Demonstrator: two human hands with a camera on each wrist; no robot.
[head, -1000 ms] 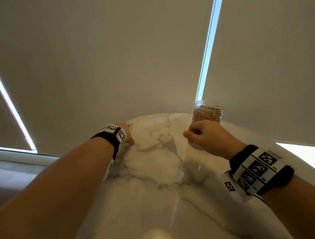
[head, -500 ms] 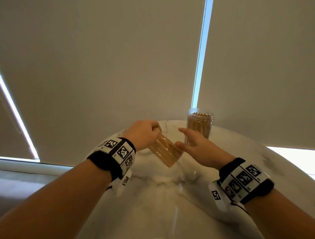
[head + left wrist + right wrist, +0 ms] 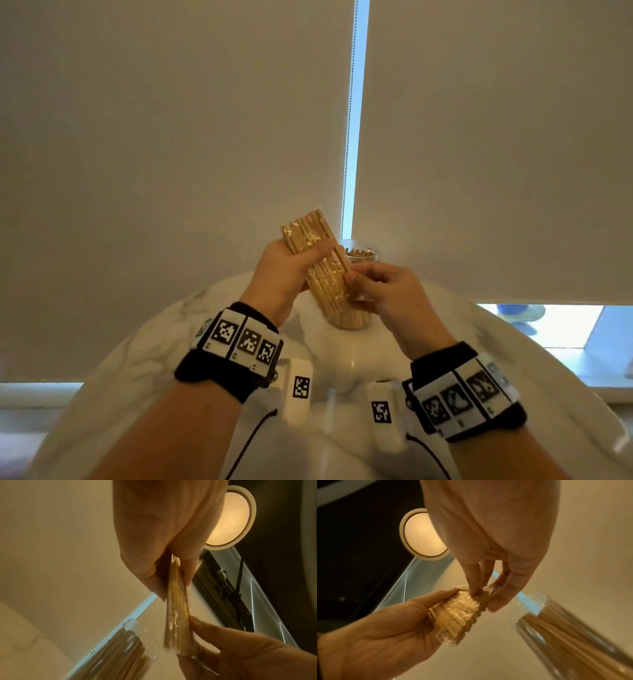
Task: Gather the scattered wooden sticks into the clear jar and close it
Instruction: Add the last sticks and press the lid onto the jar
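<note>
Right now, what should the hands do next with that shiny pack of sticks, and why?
Probably peel the wrap open. The left hand grips the wrapped stick bundle, the right hand pinches its lower end, and the open jar waits behind.

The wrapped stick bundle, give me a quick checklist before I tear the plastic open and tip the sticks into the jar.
1. Left hand grips the wrapped stick bundle near its upper end: ok.
2. Right hand pinches the plastic at the bundle's lower end: ok.
3. Wrap opened: not ok, the plastic looks closed around the sticks in the right wrist view.
4. Clear jar upright on the marble table, lid off: ok, its open mouth shows sticks inside.
5. Room left in the jar: cannot tell; it already looks well filled.
6. Lid within reach: cannot tell, no lid shows in any view.
</note>
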